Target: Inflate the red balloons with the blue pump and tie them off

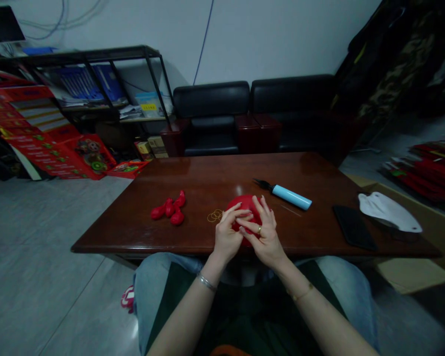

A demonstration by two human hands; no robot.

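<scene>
Both hands (228, 235) (270, 241) holding a smooth, rounded red balloon (240, 200), glossy brown table (207, 173)

Kinda dim in here tbh, cool flat light, and the pale wall (282, 39) is the biggest bright area. Soft glare blob on the brown tabletop (207, 170). The black armchairs (217, 99) go murky and the hanging clothes (378, 54) are nearly crushed to black. Left hand (228, 235) and right hand (269, 240) look decently crisp, but wide-angle stretch skews the red boxes (40, 133) and smears the red pile (426, 168).
</scene>
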